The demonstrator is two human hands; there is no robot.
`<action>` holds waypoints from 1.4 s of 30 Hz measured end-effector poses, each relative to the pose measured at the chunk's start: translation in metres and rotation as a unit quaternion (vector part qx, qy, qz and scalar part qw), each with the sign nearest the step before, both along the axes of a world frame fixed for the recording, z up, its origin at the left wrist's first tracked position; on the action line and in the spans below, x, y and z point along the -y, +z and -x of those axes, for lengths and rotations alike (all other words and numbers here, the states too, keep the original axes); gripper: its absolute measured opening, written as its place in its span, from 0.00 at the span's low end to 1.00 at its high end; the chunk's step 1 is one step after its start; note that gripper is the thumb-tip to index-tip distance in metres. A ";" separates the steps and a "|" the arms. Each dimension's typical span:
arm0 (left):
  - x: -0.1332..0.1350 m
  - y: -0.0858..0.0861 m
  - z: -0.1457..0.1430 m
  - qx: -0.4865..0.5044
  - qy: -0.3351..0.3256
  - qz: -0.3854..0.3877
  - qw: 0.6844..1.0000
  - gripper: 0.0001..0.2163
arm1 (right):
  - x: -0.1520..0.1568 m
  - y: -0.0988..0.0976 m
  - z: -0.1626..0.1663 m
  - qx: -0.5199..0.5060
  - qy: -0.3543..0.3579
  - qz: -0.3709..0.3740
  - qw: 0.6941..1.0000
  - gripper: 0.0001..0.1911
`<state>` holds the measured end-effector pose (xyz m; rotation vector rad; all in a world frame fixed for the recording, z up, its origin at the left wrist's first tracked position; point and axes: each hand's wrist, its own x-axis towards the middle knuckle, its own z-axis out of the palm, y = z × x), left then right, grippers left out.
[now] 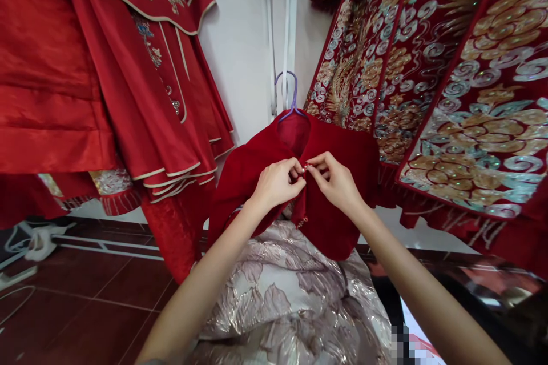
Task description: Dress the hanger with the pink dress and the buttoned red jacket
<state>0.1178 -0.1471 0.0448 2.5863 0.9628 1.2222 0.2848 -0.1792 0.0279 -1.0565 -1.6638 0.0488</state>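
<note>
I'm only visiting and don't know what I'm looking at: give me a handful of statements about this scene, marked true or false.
1. The left hand and right hand are both at a small beaded fastening on the red jacket. True.
2. The hanger at the collar is yellow. False: the hanger is purple.
3. Shiny, leaf-patterned cloth shows below the jacket. True.
4. Both hands wear gloves. False: they are bare.
5. The embroidered clothes on the right are plain blue. False: those embroidered clothes are red with gold and silvery patterns.
</note>
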 end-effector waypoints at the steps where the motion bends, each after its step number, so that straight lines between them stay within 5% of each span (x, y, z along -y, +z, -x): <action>1: 0.002 0.002 0.001 -0.003 0.004 0.002 1.000 0.04 | 0.000 0.000 0.000 -0.009 0.000 0.004 1.000 0.06; 18: 0.007 0.020 -0.004 -0.069 0.036 -0.021 0.997 0.07 | -0.008 -0.006 -0.009 -0.148 0.112 0.066 0.980 0.14; 42: -0.007 0.012 -0.012 -0.132 0.005 -0.106 0.985 0.06 | -0.011 -0.005 -0.011 -0.132 0.101 0.064 0.984 0.17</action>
